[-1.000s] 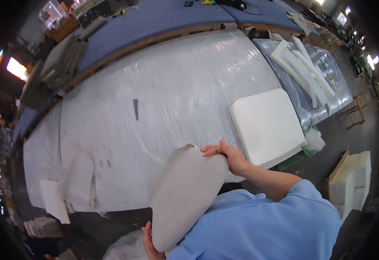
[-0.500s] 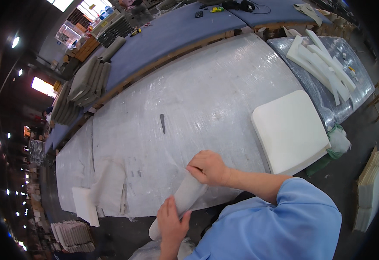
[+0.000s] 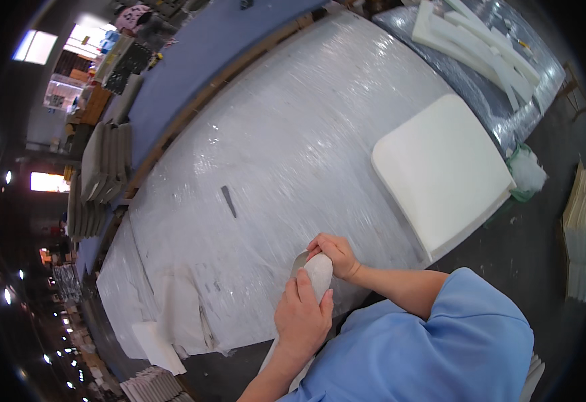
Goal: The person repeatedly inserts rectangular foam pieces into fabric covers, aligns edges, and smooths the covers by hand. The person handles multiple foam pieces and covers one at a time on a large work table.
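In the head view, the left hand (image 3: 303, 317) lay half-curled over a light-grey padded piece (image 3: 318, 275), gripping it, while the right hand (image 3: 335, 254) pinched its upper end with bent fingers. The piece was at the near edge of the plastic-covered bench (image 3: 293, 161), left of a white foam pad (image 3: 446, 175).

Bright window (image 3: 50, 181), glare on plastic (image 3: 293, 147), darkened edges
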